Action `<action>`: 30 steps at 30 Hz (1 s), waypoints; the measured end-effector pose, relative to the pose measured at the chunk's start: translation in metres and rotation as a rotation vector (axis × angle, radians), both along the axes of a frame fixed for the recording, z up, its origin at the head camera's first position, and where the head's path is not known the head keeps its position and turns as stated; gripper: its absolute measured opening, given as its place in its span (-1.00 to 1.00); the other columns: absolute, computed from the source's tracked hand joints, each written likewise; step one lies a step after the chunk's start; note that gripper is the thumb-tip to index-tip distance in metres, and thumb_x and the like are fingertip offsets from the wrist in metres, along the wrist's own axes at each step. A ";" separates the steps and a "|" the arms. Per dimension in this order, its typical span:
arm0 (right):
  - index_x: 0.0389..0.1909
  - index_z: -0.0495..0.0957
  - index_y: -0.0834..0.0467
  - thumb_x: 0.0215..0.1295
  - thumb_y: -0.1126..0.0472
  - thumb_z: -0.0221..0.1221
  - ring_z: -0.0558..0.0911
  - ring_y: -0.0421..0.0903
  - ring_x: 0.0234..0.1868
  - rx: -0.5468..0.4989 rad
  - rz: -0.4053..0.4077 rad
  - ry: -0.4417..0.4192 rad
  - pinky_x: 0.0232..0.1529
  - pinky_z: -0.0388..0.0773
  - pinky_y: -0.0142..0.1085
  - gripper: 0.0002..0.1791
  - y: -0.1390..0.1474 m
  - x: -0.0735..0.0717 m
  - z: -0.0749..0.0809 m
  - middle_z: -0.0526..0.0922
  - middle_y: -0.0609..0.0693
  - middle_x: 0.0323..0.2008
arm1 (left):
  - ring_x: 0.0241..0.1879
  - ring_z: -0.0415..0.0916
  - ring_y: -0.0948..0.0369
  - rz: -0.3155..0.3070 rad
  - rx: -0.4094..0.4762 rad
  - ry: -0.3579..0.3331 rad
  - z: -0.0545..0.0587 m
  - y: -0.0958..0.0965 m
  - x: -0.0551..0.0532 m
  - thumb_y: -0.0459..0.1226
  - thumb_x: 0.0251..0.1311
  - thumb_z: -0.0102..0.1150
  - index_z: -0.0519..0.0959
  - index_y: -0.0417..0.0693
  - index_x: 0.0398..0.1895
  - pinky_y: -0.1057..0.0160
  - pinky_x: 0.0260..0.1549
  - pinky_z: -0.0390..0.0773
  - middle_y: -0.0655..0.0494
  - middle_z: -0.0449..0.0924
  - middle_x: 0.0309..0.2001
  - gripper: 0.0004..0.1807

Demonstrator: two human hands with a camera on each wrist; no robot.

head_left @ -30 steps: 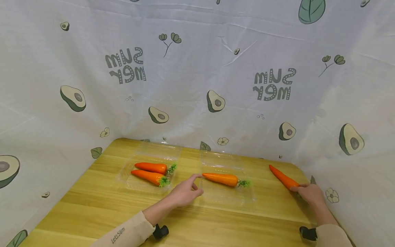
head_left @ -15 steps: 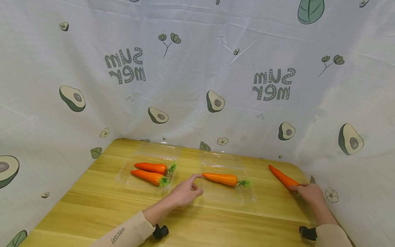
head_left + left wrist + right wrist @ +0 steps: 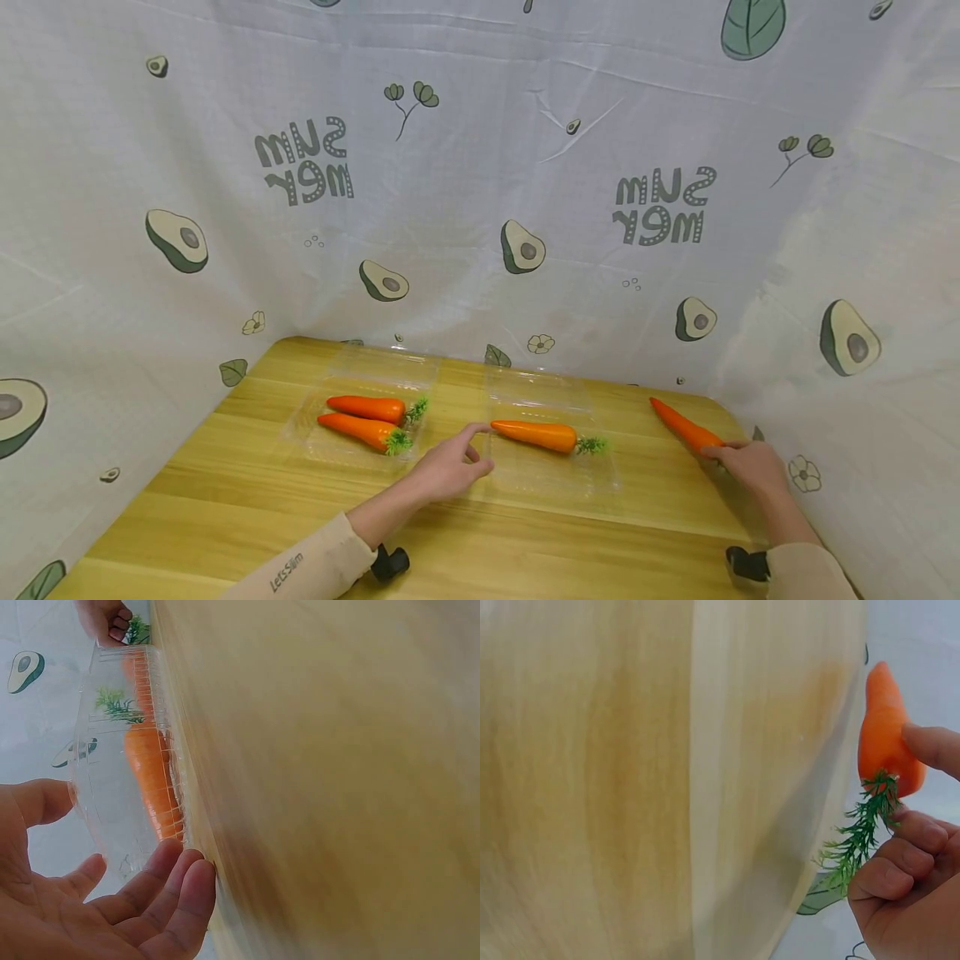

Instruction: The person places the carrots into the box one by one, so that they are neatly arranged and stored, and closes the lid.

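Note:
My right hand (image 3: 753,468) pinches an orange carrot (image 3: 682,425) near its leafy end, at the far right. In the right wrist view the thumb lies on the thick end of this carrot (image 3: 889,742) and its green leaves (image 3: 861,832) hang past the fingers. My left hand (image 3: 452,467) rests at the left side of a clear plastic clamshell box (image 3: 517,479), its fingers loosely spread and fingertips right at the rim. That box stands with its lid up and holds another carrot (image 3: 536,435). In the left wrist view this carrot (image 3: 154,776) shows through the clear wall.
A second clear box (image 3: 300,437) with its lid raised stands on the left, holding two carrots (image 3: 367,408) side by side. Both boxes sit on the wooden table (image 3: 247,508). A printed white curtain (image 3: 450,208) encloses the back and sides.
My right hand and its carrot have shifted very slightly to the left and away from me. The left hand and both boxes stay where they were.

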State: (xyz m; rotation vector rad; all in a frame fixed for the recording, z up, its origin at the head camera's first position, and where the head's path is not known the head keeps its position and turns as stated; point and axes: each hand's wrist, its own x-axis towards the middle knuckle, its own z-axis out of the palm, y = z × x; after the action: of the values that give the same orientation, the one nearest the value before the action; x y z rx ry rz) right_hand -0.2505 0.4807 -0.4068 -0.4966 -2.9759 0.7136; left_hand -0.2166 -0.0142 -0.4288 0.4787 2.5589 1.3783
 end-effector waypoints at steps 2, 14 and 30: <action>0.09 0.50 0.56 0.26 -0.14 0.25 0.54 0.28 -0.13 -0.011 0.003 0.004 -0.19 0.48 -0.06 -0.22 -0.001 0.000 0.002 0.50 0.58 0.03 | -0.19 0.56 0.10 0.001 -0.001 0.002 0.000 0.000 0.000 -0.08 0.36 0.21 0.30 0.16 0.48 0.03 -0.28 0.51 0.00 0.60 -0.05 -0.36; 0.03 0.52 0.59 0.29 -0.08 0.24 0.50 0.22 -0.18 -0.042 0.032 0.031 -0.29 0.38 -0.19 -0.28 -0.013 -0.001 0.013 0.58 0.49 -0.11 | -0.19 0.55 0.10 0.001 0.007 -0.007 -0.001 0.000 -0.002 -0.07 0.36 0.22 0.29 0.17 0.48 0.04 -0.31 0.51 -0.01 0.60 -0.03 -0.35; 0.15 0.46 0.58 0.34 -0.10 0.19 0.47 0.28 -0.10 -0.046 0.069 0.024 -0.15 0.40 -0.03 -0.24 -0.027 -0.004 0.025 0.51 0.54 0.02 | -0.21 0.54 0.10 -0.004 0.011 -0.010 -0.001 -0.001 -0.001 -0.08 0.36 0.21 0.29 0.17 0.48 0.06 -0.32 0.49 -0.02 0.59 -0.03 -0.35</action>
State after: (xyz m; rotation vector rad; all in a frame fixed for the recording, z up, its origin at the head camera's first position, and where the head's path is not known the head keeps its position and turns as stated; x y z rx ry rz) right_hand -0.2549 0.4532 -0.3814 -0.3858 -2.9729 0.7900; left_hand -0.2173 -0.0147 -0.4296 0.4765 2.5421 1.3907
